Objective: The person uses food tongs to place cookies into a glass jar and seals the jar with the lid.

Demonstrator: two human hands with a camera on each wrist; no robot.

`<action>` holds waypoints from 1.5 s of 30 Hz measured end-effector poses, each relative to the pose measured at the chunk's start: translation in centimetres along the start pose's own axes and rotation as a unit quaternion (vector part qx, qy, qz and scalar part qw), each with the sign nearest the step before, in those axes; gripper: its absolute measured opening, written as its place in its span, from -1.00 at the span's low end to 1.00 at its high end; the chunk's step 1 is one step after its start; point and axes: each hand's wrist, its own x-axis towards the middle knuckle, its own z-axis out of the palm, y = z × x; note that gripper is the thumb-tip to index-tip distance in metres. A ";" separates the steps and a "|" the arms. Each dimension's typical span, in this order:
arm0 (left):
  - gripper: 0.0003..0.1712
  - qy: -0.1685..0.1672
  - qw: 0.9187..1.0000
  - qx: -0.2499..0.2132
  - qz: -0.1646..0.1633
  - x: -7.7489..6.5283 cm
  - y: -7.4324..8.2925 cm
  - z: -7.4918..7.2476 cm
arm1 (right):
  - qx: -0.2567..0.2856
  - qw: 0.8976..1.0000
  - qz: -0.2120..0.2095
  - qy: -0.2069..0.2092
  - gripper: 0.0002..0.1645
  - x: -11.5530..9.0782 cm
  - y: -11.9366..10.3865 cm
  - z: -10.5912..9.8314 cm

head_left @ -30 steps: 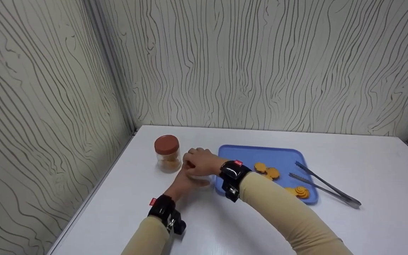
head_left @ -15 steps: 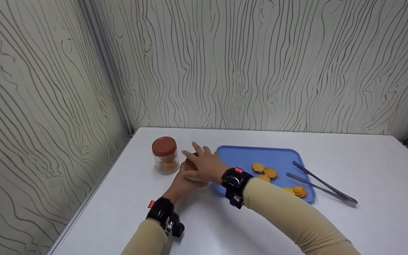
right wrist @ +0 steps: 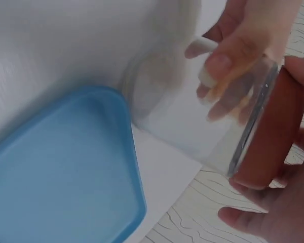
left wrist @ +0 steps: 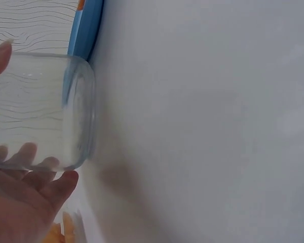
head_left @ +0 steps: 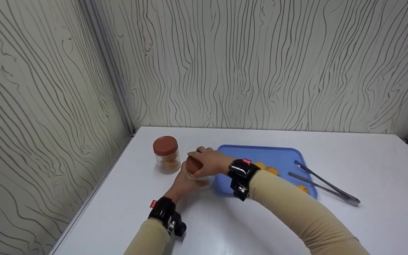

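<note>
My left hand [head_left: 183, 184] grips a clear jar [left wrist: 35, 111] by its side, fingers curled round the wall. On the jar's mouth sits a brownish-red lid [right wrist: 272, 134], and my right hand [head_left: 211, 163] holds it by the rim, thumb on one side and fingers on the other. Through the jar's wall in the right wrist view, the left hand's fingers show, and no contents appear inside. Left of both hands stands a second jar [head_left: 166, 161] with a matching lid and orange-brown pieces inside.
A blue tray [head_left: 253, 150] lies just right of the hands, bearing several orange flower- and swirl-shaped pieces [head_left: 272, 171], partly hidden by the right arm. Metal tongs [head_left: 344, 196] rest with their tips over the tray's right edge. Patterned walls stand behind and left of the white table.
Half a second ago the right hand's fingers were spread above the lid; now they are curled round its rim. The left hand keeps its grip on the jar.
</note>
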 end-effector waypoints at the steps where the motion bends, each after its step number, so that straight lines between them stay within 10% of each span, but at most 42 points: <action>1: 0.11 -0.004 1.000 -0.005 0.006 0.1 0.1 0.1 | -0.004 1.000 -0.002 -0.009 -0.11 0.0 0.1 -0.3; 19: 0.15 0.008 1.000 -0.003 -0.007 0.2 0.8 1.2 | -0.043 0.993 -0.077 -0.074 -0.07 0.3 -0.1 -2.5; 45: 0.17 0.044 0.996 0.007 -0.076 -0.6 0.1 0.3 | 0.054 0.995 -0.058 0.062 -0.06 -4.1 4.0 -3.9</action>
